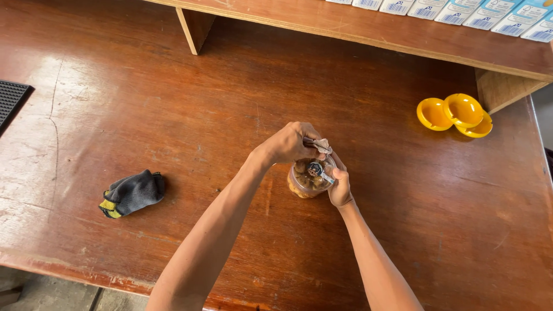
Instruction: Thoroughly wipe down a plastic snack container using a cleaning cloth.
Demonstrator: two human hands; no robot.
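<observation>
on my worn brown wooden desk [173,86] i see a crumpled grey sock [133,193] at left and yellow ashtrays [455,114] at right, well apart; my left hand [290,143] pinches a wrapper over the small clear plastic jar of brown nuts [310,178] mid-desk, right hand [340,189] clasps its side.

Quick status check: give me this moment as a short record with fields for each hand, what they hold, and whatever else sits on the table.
left hand: over the jar's mouth, pinching a crumpled scrap
right hand: gripping the jar's side
jar: clear, upright on the wooden table, brown round contents
cloth: dark grey with yellow edge, lying to the left
yellow dishes: three, clustered far right
shelf: along the back, holding boxes
</observation>
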